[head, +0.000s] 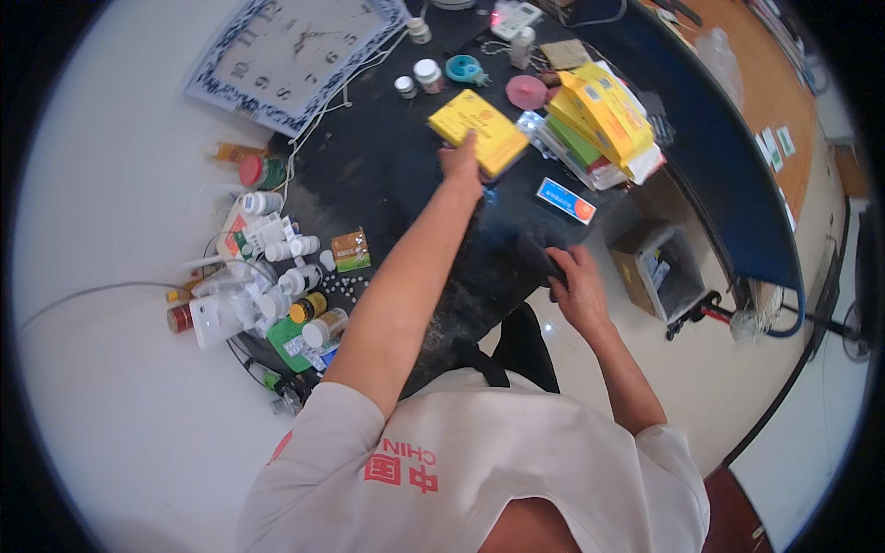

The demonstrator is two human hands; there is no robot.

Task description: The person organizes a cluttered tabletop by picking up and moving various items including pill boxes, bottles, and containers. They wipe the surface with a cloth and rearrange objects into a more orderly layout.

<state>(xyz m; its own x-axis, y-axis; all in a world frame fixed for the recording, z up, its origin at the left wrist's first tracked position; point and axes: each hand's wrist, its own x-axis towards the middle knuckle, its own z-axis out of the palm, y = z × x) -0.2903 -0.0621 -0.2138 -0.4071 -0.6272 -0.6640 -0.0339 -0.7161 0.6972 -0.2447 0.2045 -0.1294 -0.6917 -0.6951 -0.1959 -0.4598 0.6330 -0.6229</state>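
Note:
My left hand (462, 164) grips the near edge of a flat yellow box (484, 124), its thumb on top. The box is over the black tabletop (366, 173); I cannot tell whether it touches it. At the table's near right edge, my right hand (582, 285) holds a dark cloth (538, 250), slightly blurred. Between the cloth and a pile of yellow packs (608, 114) lies a small blue and white carton (565, 200). Beyond the yellow box stand white-capped bottles (429, 75) and a teal tape-like dispenser (464, 69).
Bottles (302, 278), loose white tablets (340, 285), a brown-green sachet (351, 251) and a green basket (287, 342) crowd the left side. A square clock (297, 55) leans at the back left. A cardboard box (650, 276) is on the floor, right, below a dark blue partition (733, 186).

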